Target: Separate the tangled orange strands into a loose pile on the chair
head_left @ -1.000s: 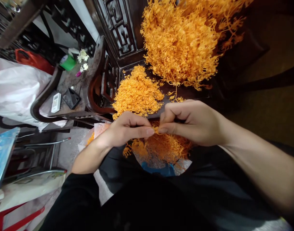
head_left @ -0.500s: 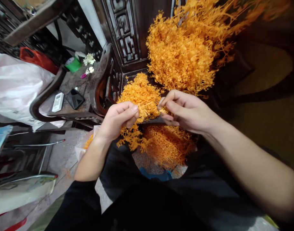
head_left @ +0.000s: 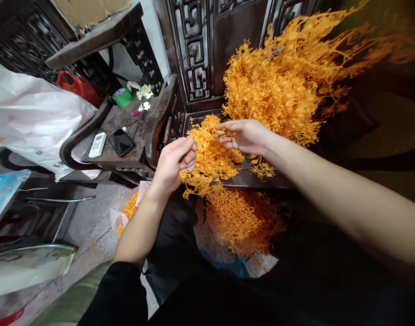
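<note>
From the head view, you look partway through: a small heap of picked orange bits [head_left: 209, 151] lies on the dark chair seat [head_left: 258, 180], while the big uncut orange bunch [head_left: 278, 90] at one o'clock and more in your lap [head_left: 241, 217] remain. Your left hand [head_left: 173, 163] pinches an orange sprig [head_left: 194, 183] between curled fingers; your right hand [head_left: 244, 136] hovers over the heap at twelve o'clock, fingers loosely spread, gripping nothing that shows.

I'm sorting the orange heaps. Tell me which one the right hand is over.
The small heap of short orange bits, under the right hand. The big branchy bunch lies behind, and another hangs lower.
</note>
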`<state>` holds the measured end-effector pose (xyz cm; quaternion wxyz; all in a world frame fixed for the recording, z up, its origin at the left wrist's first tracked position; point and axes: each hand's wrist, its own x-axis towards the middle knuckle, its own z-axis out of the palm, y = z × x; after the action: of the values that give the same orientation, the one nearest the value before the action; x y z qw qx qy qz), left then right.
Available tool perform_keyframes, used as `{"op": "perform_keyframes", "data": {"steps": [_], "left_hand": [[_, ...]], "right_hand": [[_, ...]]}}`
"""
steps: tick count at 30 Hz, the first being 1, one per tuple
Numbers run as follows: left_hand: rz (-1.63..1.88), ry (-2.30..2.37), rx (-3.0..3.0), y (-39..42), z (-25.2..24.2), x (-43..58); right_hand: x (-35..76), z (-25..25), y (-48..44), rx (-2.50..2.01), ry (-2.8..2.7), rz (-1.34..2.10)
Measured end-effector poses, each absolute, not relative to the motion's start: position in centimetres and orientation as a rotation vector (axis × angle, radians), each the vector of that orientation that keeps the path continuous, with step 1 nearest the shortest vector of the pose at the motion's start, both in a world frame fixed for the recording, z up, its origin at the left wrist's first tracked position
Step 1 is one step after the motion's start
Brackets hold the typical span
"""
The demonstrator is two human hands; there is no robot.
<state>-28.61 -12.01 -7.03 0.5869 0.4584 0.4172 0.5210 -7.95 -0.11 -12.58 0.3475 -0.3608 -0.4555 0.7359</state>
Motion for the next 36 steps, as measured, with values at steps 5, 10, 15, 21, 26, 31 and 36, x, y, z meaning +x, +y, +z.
{"op": "perform_keyframes", "data": {"steps": [5, 10, 15, 21, 26, 31, 36], "left_hand": [[1.261, 0.977, 1.020, -11.7, -7.1, -29.0], [1.259, 0.997, 1.009, -11.7, -7.2, -29.3], [1.287, 0.900, 0.959, -11.7, -7.4, -29.5], [1.328, 0.845, 0.881, -11.7, -7.4, -29.5], [1.392, 0.793, 0.813, -12.4, -7.1, -28.6], [1.337, 0.765, 0.634, -13.0, -5.9, -29.3], [1.502, 0.769, 0.512, -12.4, -5.6, -31.0]], "right_hand": [[-10.1, -13.6, 3.3, -0.861, -0.993, 1.987], [-10.9, -15.1, 4.6, -0.852, -1.064, 1.906], [-13.1, -14.8, 5.2, -0.910, -1.050, 1.804], [-14.1, -11.4, -0.7, -0.692, -1.536, 1.122], [-13.4, -8.3, -6.2, -0.440, -1.872, 1.001], [-10.6, -9.4, -3.9, -0.498, -1.894, 0.767], [-5.6, -15.9, 0.6, -1.065, -1.817, 0.472]]}}
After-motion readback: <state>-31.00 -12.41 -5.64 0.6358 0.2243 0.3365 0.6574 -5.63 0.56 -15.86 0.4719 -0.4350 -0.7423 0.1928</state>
